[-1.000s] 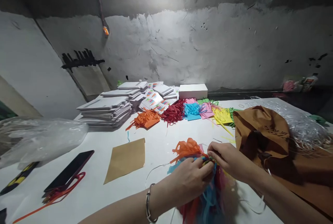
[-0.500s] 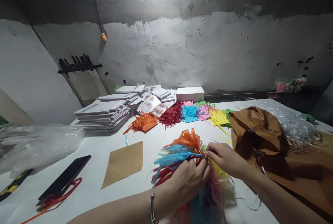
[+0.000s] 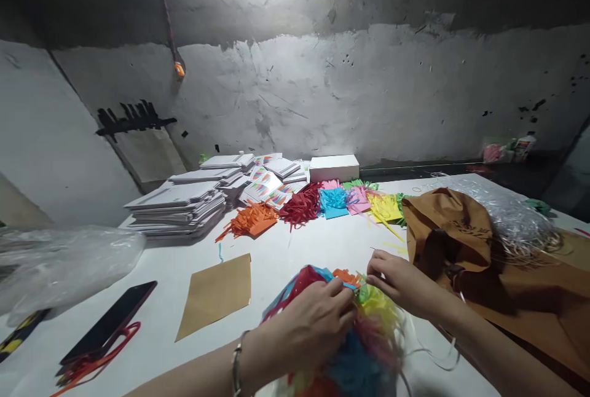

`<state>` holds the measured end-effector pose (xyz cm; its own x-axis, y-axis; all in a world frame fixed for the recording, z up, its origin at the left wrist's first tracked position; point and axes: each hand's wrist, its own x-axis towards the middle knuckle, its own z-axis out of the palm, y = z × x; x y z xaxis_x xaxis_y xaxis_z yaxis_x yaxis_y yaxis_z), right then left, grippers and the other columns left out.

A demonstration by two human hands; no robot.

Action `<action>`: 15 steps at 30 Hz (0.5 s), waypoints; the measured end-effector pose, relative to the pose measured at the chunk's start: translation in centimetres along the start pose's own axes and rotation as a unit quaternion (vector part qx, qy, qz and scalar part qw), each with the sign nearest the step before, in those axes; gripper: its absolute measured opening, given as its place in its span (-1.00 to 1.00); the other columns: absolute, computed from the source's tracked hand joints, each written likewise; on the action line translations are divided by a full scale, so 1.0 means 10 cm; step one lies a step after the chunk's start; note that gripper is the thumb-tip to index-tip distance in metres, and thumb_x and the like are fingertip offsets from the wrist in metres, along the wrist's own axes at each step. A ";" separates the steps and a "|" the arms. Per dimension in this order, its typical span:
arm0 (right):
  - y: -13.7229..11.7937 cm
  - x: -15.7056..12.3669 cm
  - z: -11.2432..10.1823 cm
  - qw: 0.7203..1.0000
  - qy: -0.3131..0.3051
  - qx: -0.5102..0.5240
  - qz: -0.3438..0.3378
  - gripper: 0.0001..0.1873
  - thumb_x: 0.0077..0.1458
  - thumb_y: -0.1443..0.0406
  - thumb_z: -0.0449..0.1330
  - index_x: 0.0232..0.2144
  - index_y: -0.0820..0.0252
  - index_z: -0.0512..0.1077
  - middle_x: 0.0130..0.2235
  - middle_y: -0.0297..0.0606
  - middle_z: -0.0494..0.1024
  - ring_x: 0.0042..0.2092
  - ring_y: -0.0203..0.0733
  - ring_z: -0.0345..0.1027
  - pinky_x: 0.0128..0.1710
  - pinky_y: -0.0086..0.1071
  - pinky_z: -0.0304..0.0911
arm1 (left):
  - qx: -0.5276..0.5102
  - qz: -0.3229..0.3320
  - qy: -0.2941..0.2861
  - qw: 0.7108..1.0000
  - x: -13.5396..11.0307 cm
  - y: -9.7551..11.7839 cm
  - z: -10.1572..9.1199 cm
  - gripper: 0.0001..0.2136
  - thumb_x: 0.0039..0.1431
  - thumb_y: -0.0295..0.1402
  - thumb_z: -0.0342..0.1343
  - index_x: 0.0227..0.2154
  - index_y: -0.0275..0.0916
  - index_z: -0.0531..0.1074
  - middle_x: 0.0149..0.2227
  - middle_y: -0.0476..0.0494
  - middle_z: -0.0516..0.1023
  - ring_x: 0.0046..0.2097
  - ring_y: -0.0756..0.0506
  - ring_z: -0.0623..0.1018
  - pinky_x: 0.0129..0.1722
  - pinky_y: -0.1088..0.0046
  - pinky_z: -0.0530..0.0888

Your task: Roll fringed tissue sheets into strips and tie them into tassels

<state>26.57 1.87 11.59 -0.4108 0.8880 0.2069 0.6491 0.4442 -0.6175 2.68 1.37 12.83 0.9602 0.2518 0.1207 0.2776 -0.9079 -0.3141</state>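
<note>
A bunch of multicoloured tissue paper strips (image 3: 375,323) in blue, dark red, orange, green, yellow and pink is in front of me. My left hand (image 3: 318,320), with a silver bracelet on its wrist, grips the bunch from the left near its top, fingers closed. My right hand (image 3: 387,274) is just right of the bunch's top, its thumb and fingers pinched together. What the right fingers hold, if anything, is too small to make out. The lower part of the bunch is blurred and partly hidden behind my left hand and forearm.
A brown paper sheet (image 3: 214,295) and a phone (image 3: 110,323) lie to the left. Stacked white cards (image 3: 179,206), a white box (image 3: 334,168) and fringed paper bundles (image 3: 299,205) stand at the back. A brown apron-like cloth (image 3: 452,231) and clear plastic (image 3: 519,219) are at right.
The bunch's orange and blue strips have dropped and folded over toward me. My left hand has turned and stays on the bunch. My right hand has come slightly away from the bunch's top.
</note>
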 end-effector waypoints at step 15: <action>-0.45 -0.12 0.09 0.952 -0.065 0.300 0.003 -0.51 0.28 -0.09 0.10 -0.44 0.18 0.30 -0.49 -0.46 0.19 -0.44 -0.36 -0.03 -0.47 -0.44 -0.08 | -0.298 -0.102 0.167 0.934 -0.12 -0.20 0.03 -0.79 0.39 -0.36 0.00 -0.28 -0.16 0.55 -0.53 0.00 0.50 -0.36 -0.06 0.38 0.02 0.20 0.24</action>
<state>23.57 -1.33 13.41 -0.5095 0.8506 0.1299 0.1852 0.2559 -0.9488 1.00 2.96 12.98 0.7986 0.4110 0.4397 0.2912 -0.9032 0.3153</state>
